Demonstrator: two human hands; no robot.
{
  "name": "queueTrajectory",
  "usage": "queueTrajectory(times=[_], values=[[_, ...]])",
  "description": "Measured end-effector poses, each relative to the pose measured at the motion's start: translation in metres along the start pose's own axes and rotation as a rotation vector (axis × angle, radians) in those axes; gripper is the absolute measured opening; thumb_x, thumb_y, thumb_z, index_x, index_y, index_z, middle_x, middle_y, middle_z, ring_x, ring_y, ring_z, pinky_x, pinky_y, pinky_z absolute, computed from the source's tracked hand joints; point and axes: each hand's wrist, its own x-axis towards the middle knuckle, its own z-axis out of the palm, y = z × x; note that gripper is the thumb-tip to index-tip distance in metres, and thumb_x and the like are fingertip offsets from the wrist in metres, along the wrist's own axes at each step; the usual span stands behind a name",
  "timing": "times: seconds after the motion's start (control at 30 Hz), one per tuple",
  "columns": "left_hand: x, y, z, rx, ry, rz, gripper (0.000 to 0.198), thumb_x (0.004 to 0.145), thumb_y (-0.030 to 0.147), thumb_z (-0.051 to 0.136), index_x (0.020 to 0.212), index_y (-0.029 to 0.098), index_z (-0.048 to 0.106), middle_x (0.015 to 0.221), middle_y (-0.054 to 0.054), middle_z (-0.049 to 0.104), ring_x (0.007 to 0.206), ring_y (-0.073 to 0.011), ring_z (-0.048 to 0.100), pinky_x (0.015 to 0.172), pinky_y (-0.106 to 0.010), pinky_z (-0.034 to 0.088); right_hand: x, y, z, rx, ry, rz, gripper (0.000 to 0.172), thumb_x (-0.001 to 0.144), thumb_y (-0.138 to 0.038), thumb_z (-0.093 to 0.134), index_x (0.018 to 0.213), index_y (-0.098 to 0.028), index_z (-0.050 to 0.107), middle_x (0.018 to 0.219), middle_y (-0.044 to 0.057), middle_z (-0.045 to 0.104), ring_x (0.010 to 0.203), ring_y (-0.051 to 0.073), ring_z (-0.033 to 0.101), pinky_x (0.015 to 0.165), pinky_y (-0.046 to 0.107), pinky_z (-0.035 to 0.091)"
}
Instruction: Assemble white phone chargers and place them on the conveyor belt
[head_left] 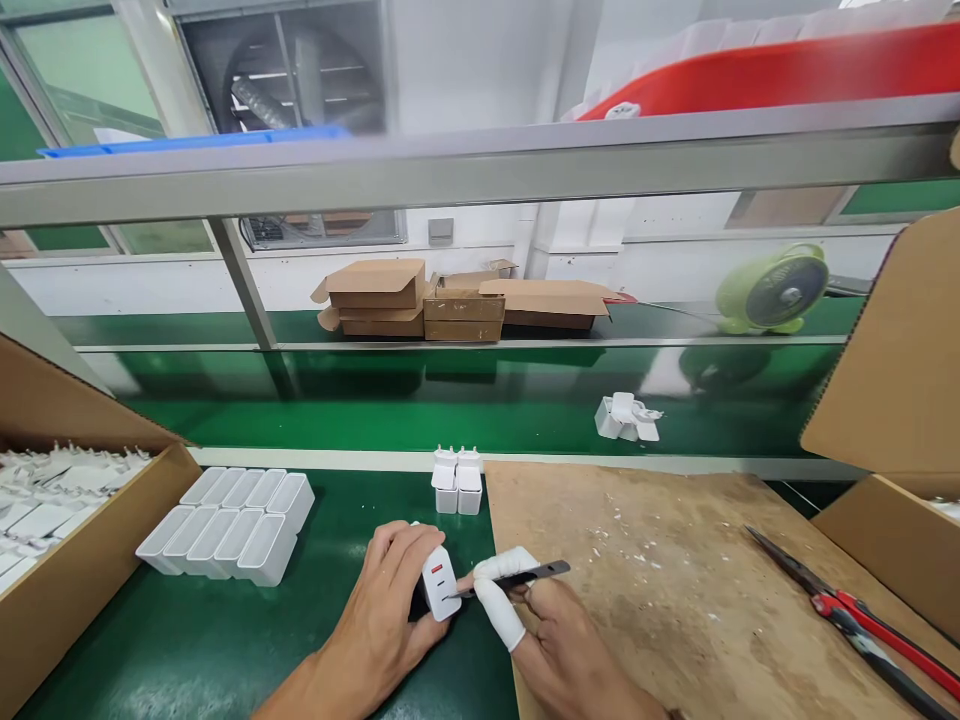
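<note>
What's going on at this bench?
A person's left hand holds a white charger casing, its slotted face turned toward the right hand. That hand, wearing white finger covers, grips a slim pointed tool, its tip at the casing's face. White open shells sit in rows to the left, and pronged white plugs stand just beyond the hands.

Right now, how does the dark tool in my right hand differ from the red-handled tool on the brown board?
The dark tool is held in your right hand, its tip at the white block; the red-handled tool lies on the brown board. The dark tool is shorter and thinner; the red-handled tool is longer, bulkier and partly red. Both taper toward one end.
</note>
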Motion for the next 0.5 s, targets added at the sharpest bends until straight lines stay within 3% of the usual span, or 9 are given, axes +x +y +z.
queueTrajectory(times=[0.13,0.27,0.37,0.5], values=[[0.001,0.001,-0.002,0.004,-0.013,-0.004,0.058,0.101,0.008,0.064,0.152,0.025,0.041,0.143,-0.015,0.061,0.124,-0.0344,0.048,0.107,-0.059,0.053,0.008,-0.016,-0.010,-0.073,-0.064,-0.008,0.030,0.095,-0.030,0.050,0.099,-0.023,0.078,0.096,0.012,0.082,0.084,0.030,0.079,0.082,0.043,0.069],[0.001,-0.002,0.000,0.021,0.034,0.042,0.061,0.098,0.007,0.065,0.153,0.024,0.041,0.140,-0.016,0.063,0.122,-0.0346,0.051,0.104,-0.056,0.056,0.005,-0.007,-0.002,0.019,-0.017,0.030,0.028,0.097,-0.034,0.053,0.099,-0.024,0.078,0.105,0.013,0.082,0.097,0.032,0.080,0.093,0.047,0.068],[0.002,-0.006,0.001,0.030,0.068,0.066,0.062,0.096,0.008,0.065,0.152,0.022,0.043,0.135,-0.016,0.064,0.121,-0.0345,0.053,0.103,-0.055,0.056,-0.002,0.007,0.010,0.234,0.024,0.095,0.030,0.102,-0.045,0.056,0.109,-0.025,0.079,0.114,0.012,0.082,0.111,0.031,0.079,0.106,0.046,0.063],[0.003,-0.006,0.002,0.041,0.081,0.057,0.057,0.098,0.012,0.066,0.150,0.021,0.045,0.134,-0.016,0.065,0.122,-0.0348,0.054,0.103,-0.055,0.056,-0.005,0.012,0.019,0.339,0.109,0.127,0.049,0.101,-0.068,0.059,0.109,-0.023,0.078,0.112,0.015,0.082,0.108,0.032,0.079,0.108,0.050,0.063]])
